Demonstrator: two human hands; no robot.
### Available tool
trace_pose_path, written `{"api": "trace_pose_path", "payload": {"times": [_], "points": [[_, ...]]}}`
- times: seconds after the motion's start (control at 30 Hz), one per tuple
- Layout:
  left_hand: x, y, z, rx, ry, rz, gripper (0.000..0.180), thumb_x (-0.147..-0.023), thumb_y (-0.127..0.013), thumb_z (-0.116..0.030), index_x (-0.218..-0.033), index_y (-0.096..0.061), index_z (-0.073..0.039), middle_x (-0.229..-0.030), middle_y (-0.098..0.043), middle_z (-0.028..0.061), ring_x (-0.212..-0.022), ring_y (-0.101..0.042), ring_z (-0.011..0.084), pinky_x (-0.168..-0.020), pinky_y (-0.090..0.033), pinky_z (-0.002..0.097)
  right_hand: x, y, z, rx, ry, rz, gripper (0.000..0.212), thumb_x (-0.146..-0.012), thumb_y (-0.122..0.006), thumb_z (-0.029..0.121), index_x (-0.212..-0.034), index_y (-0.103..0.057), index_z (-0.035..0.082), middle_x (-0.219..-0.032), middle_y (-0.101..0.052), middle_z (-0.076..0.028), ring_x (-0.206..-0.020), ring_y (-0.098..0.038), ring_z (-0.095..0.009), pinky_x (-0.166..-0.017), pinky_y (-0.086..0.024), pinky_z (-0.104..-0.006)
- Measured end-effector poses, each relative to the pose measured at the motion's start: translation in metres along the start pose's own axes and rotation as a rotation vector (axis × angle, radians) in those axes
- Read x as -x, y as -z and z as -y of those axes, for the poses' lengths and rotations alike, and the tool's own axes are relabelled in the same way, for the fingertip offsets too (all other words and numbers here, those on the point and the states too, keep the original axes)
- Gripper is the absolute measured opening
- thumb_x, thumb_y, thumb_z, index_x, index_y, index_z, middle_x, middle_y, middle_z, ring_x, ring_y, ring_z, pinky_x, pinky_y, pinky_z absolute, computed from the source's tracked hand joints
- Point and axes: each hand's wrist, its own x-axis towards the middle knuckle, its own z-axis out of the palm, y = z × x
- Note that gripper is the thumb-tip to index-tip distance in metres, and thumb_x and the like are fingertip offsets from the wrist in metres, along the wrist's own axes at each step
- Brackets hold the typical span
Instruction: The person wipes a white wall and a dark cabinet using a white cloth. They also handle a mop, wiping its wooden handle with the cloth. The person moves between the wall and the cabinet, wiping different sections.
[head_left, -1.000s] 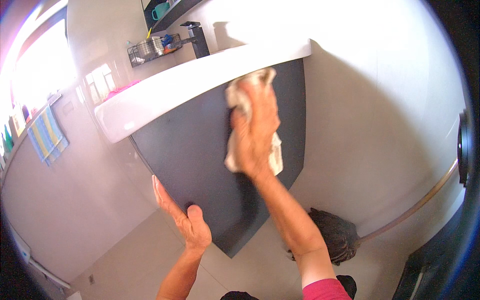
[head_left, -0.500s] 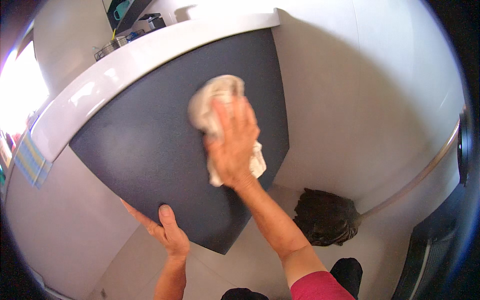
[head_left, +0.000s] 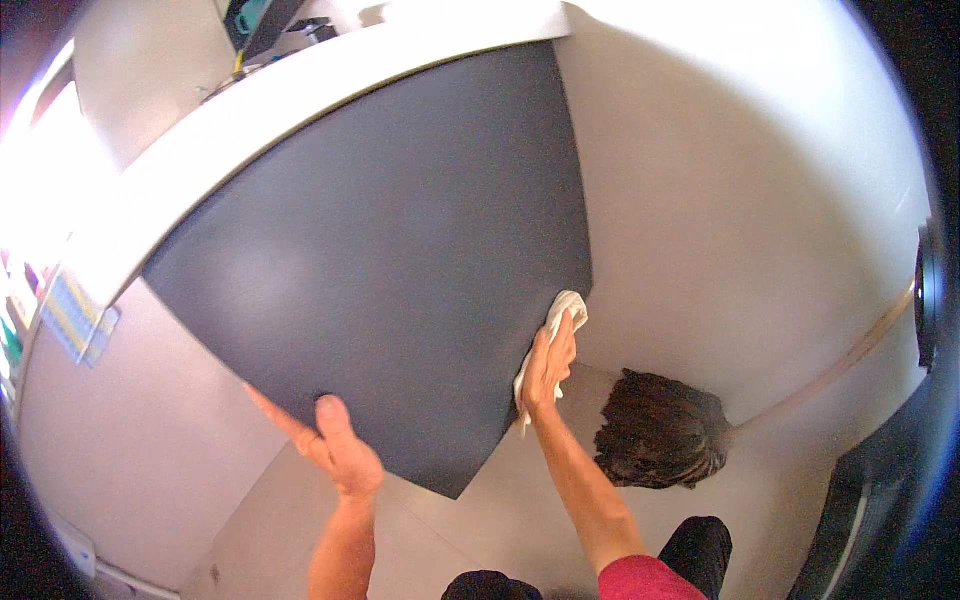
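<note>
A large dark grey panel (head_left: 400, 230) with a smooth face fills the middle of the view, below a white countertop. My left hand (head_left: 345, 450) grips its lower left edge, thumb on the front and fingers partly hidden behind. At the panel's lower right edge, my right hand (head_left: 548, 370) presses a crumpled white cloth (head_left: 570, 303) against it. The cloth sticks out above the fingers and hangs a little below them.
The white countertop (head_left: 240, 120) runs along the panel's top. A blue and yellow striped cloth (head_left: 80, 318) hangs at its left end. On the floor at right lies a dark mop head (head_left: 660, 430), its handle (head_left: 830, 375) slanting up beside the pale wall (head_left: 720, 200).
My right hand has swept the white cloth from the panel's middle down and right to its edge. My left hand keeps its hold on the lower left edge.
</note>
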Motion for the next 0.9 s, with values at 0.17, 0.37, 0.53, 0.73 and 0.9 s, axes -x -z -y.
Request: {"api": "trace_pose_path", "payload": {"times": [0.17,0.37,0.53,0.73,0.9], "points": [[-0.001,-0.002,0.010,0.040,-0.055,0.029,0.063,-0.095,-0.038,-0.028,-0.144,-0.013,0.003,-0.150,-0.015,0.0174,-0.137,-0.015,0.0284,-0.111,-0.009,0.0373,0.106,-0.017,0.068,-0.038,0.706,0.064,0.049,-0.079,-0.055,0.026,-0.126,-0.050,0.013,-0.137,-0.040,-0.014,-0.126,-0.030,-0.041,-0.100,-0.019,-0.0520],[-0.007,0.015,0.016,0.241,-0.019,0.237,0.087,-0.088,-0.013,-0.068,-0.146,-0.002,-0.003,-0.150,-0.005,0.0158,-0.139,-0.006,0.0271,-0.112,-0.005,0.0408,0.064,0.012,0.191,-0.100,1.109,0.208,0.037,-0.074,-0.060,0.028,-0.111,-0.062,0.028,-0.132,-0.048,-0.005,-0.125,-0.034,-0.034,-0.089,-0.025,-0.0459],[-0.012,0.021,0.016,0.287,-0.008,0.314,0.095,-0.084,-0.003,-0.073,-0.145,-0.003,0.000,-0.151,0.001,0.0163,-0.140,0.002,0.0264,-0.111,-0.001,0.0422,0.018,0.001,0.281,-0.053,1.170,0.119,0.036,-0.080,-0.050,0.034,-0.112,-0.062,0.023,-0.135,-0.042,-0.013,-0.124,-0.032,-0.041,-0.090,-0.028,-0.0497],[0.024,0.047,0.064,0.717,0.345,0.553,0.095,-0.084,-0.003,-0.073,-0.145,-0.004,0.000,-0.151,-0.004,0.0155,-0.140,-0.002,0.0239,-0.112,-0.001,0.0391,0.072,0.006,0.246,-0.152,1.128,0.245,0.045,-0.072,-0.065,0.040,-0.116,-0.060,0.032,-0.137,-0.040,-0.003,-0.131,-0.027,-0.035,-0.087,-0.026,-0.0498],[-0.003,0.018,0.007,0.346,0.040,0.307,0.088,-0.089,-0.019,-0.067,-0.146,-0.001,-0.003,-0.152,-0.004,0.0151,-0.140,-0.003,0.0260,-0.112,-0.003,0.0403,0.127,0.002,0.126,-0.030,1.026,0.061,0.027,-0.078,-0.059,0.037,-0.103,-0.064,0.028,-0.130,-0.043,-0.010,-0.121,-0.033,-0.036,-0.087,-0.027,-0.0491]]}}
